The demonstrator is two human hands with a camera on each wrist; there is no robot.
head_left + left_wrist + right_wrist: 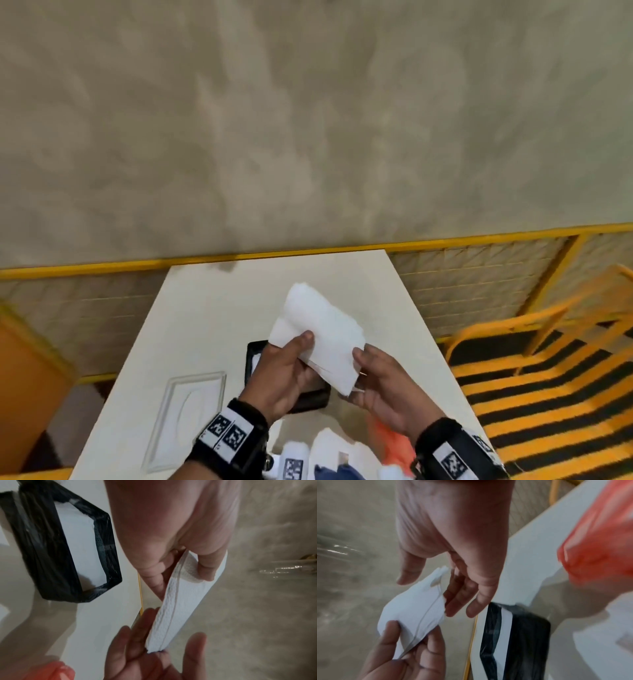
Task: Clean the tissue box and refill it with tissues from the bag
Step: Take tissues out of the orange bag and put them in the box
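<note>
A stack of white tissues (322, 329) (178, 608) (412, 612) is held in the air over the white table (212, 308). My left hand (287, 370) (188, 568) grips one end, thumb on top and fingers beneath. My right hand (380, 380) (450, 588) meets the other end with nearly straight fingers, its thumb spread apart. Below the hands sits the black tissue box (255, 353) (51, 561) (530, 635), open on top with white showing inside. An orange bag (387, 442) (599, 540) lies near my right wrist.
A clear lid (188, 411) lies flat on the table left of the box. White and blue items (329, 459) sit at the table's near edge. A yellow rail (308, 251) borders the far edge. Yellow-and-black striped seats (548, 394) stand to the right.
</note>
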